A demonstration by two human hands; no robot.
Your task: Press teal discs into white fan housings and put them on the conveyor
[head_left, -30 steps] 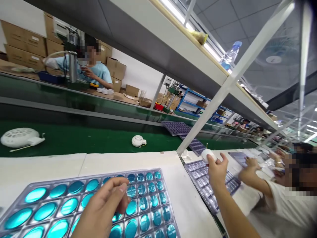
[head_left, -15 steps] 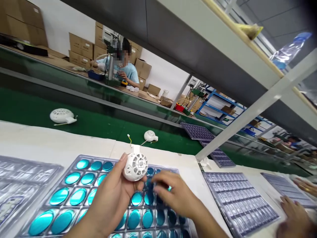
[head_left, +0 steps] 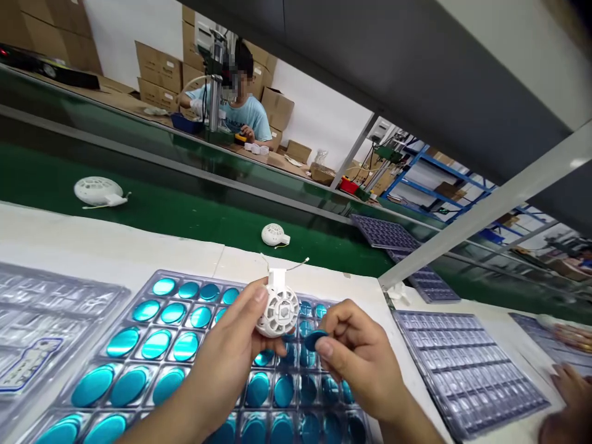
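1. white fan (head_left: 283, 313): upright, slotted face toward the viewer; long axis near 12-to-6 o'clock, stem at 12, thin wires above.
2. blue disc (head_left: 315, 340): at about 4 o'clock from the fan, just beside it in this view; the gap in depth cannot be told. seen slanted, its long axis runs roughly 2-to-8 o'clock.
3. left hand (head_left: 234, 348): grasping the fan from its 8 o'clock side; the nearer hand to it.
4. right hand (head_left: 363, 357): thumb and fingers pinching the disc's edge from 4 o'clock.
5. disc tray (head_left: 150, 364): beneath both hands, toward 6 o'clock, bearing further discs.
6. second fan (head_left: 274, 235): at 12 o'clock, on the green belt (head_left: 203, 216).
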